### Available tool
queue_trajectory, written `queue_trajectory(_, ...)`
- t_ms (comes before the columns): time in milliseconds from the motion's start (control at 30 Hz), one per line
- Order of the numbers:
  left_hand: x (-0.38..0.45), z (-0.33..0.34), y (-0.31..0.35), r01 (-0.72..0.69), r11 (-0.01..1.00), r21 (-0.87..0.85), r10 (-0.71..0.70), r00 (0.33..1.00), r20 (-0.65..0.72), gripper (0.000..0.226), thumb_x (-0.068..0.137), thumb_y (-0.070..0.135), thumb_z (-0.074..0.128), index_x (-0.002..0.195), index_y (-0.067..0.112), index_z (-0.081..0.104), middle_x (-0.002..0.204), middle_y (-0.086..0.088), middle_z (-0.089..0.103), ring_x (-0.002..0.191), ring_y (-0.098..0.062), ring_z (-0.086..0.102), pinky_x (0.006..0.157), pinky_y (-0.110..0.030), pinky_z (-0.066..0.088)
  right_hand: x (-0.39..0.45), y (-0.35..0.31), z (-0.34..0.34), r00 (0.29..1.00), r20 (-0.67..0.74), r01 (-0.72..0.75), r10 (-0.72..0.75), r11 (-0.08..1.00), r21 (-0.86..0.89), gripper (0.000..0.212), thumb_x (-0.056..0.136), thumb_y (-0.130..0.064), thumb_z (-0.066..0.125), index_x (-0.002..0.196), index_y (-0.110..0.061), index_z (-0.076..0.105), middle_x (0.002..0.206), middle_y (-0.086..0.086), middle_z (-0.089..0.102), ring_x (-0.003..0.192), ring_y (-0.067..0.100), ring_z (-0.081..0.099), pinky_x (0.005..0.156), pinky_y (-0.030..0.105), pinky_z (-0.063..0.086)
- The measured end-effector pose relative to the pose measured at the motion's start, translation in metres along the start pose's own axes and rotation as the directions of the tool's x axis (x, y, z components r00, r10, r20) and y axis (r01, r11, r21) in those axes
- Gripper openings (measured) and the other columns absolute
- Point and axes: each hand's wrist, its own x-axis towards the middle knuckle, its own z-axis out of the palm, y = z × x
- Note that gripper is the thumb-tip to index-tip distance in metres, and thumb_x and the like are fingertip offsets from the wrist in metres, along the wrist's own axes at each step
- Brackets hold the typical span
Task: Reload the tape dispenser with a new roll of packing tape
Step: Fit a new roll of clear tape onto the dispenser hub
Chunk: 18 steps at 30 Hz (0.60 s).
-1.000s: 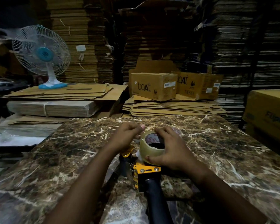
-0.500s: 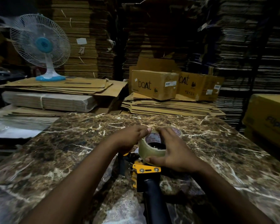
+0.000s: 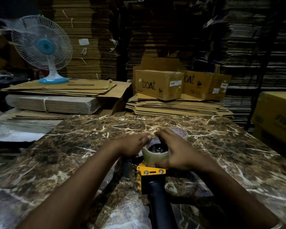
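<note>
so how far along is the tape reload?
Done: the new tape roll sits on the dispenser, whose hub shows through the core. In hand: left hand and right hand both grip the roll, seating it. Left: no tape end visibly threaded. A second roll lies behind on the table.

i can read "boat" in black letters on the front cardboard box [image 3: 158,85] and again on the box behind it [image 3: 205,85]. red print rings a tape roll [image 3: 180,132] on the table, too small to read.
</note>
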Motion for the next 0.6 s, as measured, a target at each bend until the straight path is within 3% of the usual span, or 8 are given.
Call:
queue_trajectory(133, -0.002, 0.003, 0.011, -0.033, 0.999, -0.035, 0.032, 0.999, -0.021, 0.046, 0.106, 0.037, 0.023, 0.144, 0.017, 0.042, 0.147, -0.003, 0.047, 0.137, -0.020, 0.041, 0.103, -0.025, 0.032, -0.012, 0.002, 0.004, 0.998, -0.054, -0.008, 0.014, 0.995, 0.099, 0.114, 0.055, -0.069, 0.071, 0.149, -0.015, 0.034, 0.132, -0.008, 0.040, 0.123, 0.014, 0.048, 0.104, 0.038, 0.048)
queue_trajectory(333, 0.008, -0.003, 0.016, -0.007, 0.997, 0.072, 0.002, 0.998, 0.069, 0.046, 0.105, 0.044, 0.022, 0.139, 0.022, 0.045, 0.147, -0.007, 0.048, 0.134, -0.023, 0.044, 0.113, -0.041, 0.033, -0.021, 0.007, 0.010, 0.994, -0.092, -0.032, 0.051, 0.980, 0.197, 0.108, 0.060, -0.063, 0.077, 0.148, -0.019, 0.034, 0.133, -0.007, 0.041, 0.122, 0.011, 0.049, 0.105, 0.037, 0.048)
queue_trajectory(500, 0.013, 0.000, 0.020, 0.078, 0.964, 0.253, -0.108, 0.989, 0.105, 0.050, 0.104, 0.046, 0.024, 0.152, 0.032, 0.026, 0.163, -0.003, 0.021, 0.149, -0.028, 0.022, 0.120, -0.046, 0.018, -0.023, 0.004, 0.019, 0.995, -0.094, -0.028, 0.046, 0.981, 0.192, 0.108, 0.053, -0.079, 0.075, 0.139, -0.022, 0.042, 0.121, -0.011, 0.044, 0.113, 0.008, 0.051, 0.100, 0.034, 0.049)
queue_trajectory(600, 0.013, 0.001, 0.016, 0.078, 0.974, 0.213, -0.099, 0.991, 0.091, 0.050, 0.104, 0.046, 0.025, 0.152, 0.033, 0.027, 0.164, -0.004, 0.019, 0.149, -0.029, 0.020, 0.122, -0.049, 0.016, -0.022, 0.003, 0.022, 0.993, -0.113, -0.023, 0.042, 0.985, 0.172, 0.106, 0.052, -0.082, 0.074, 0.136, -0.024, 0.044, 0.118, -0.012, 0.044, 0.110, 0.008, 0.052, 0.098, 0.035, 0.050)
